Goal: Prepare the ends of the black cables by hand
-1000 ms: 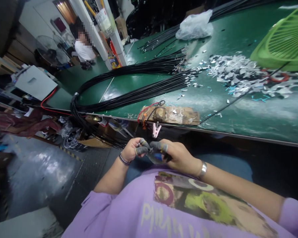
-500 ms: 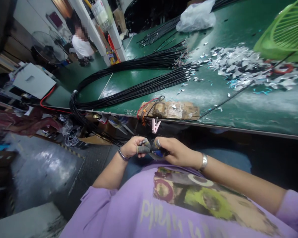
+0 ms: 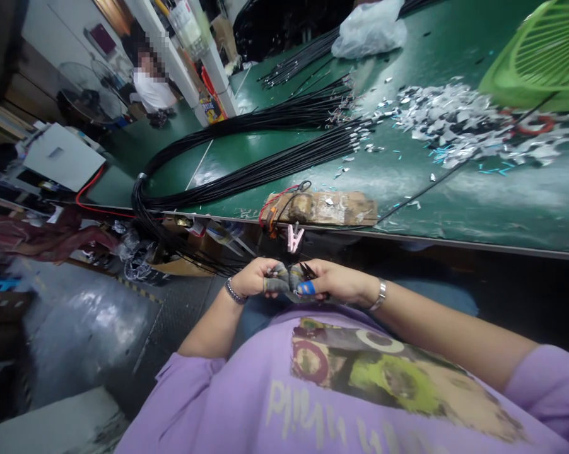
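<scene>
My left hand [image 3: 256, 277] is closed at the table's front edge, its fingertips wrapped in grey covers. Thin black cables [image 3: 204, 260] run down from the bundle to this hand, and it pinches the end of one. My right hand [image 3: 336, 280] meets it fingertip to fingertip, with blue tape round one finger. Inside the right hand is a small dark tool with pointed tips [image 3: 307, 270]; its kind is mostly hidden by the fingers. Just above both hands a pink clothes peg [image 3: 294, 239] hangs at the table edge.
On the green table [image 3: 246, 154] lies a long bundle of black cables [image 3: 265, 165]. A wooden block [image 3: 346, 208] sits at the edge. Foil scraps [image 3: 455, 120], a green basket [image 3: 540, 63] and a plastic bag [image 3: 369, 30] are farther back. A person [image 3: 152, 88] sits at far left.
My right hand has turned, so that the blue-taped finger and the dark pointed tips show more. My left hand stays nearly in place. The view has shifted slightly.
</scene>
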### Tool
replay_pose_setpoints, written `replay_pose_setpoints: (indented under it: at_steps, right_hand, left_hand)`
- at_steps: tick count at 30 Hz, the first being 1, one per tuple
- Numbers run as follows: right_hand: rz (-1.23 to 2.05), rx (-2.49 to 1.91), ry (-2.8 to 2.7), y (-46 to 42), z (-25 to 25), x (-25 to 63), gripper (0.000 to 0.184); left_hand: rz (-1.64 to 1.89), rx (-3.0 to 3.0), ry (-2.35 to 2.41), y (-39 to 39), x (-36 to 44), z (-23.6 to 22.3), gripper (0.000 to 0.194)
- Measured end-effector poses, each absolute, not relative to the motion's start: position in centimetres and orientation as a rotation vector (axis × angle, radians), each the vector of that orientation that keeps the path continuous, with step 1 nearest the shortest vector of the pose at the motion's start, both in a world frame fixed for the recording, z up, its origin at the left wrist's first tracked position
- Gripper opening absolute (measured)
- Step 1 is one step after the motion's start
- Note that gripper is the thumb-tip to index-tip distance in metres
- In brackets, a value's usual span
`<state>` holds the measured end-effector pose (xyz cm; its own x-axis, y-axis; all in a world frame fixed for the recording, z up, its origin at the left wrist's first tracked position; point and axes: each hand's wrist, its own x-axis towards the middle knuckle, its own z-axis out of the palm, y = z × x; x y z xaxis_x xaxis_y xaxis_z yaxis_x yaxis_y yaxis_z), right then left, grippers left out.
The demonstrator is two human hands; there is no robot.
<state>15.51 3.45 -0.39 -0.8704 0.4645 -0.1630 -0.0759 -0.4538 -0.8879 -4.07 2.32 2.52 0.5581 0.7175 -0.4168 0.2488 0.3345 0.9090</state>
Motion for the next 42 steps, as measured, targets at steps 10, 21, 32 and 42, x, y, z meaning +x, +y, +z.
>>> replay_pose_setpoints:
  at_steps: [10, 21, 32, 42]
  right_hand:
    - [1.455, -1.165, -2.289, 3.1, 3.6, 15.5, 0.012]
    - [1.993, -1.014, -1.305, 4.9, 0.7, 16.1, 0.056]
    - [1.731, -1.01, -1.115, 5.1, 0.0, 13.3, 0.055]
    - [2.048, -0.808, -0.718, 5.5, 0.7, 12.6, 0.044]
  left_hand:
    - [0.329, 1.334, 1.094, 1.6, -3.5, 1.6, 0.042]
    - [0.731, 1.23, 1.152, 1.7, -4.2, 2.7, 0.049]
    - [0.993, 1.165, 1.219, 2.3, -3.0, 1.8, 0.046]
    - [0.967, 1.191, 1.278, 2.3, -2.8, 1.7, 0.043]
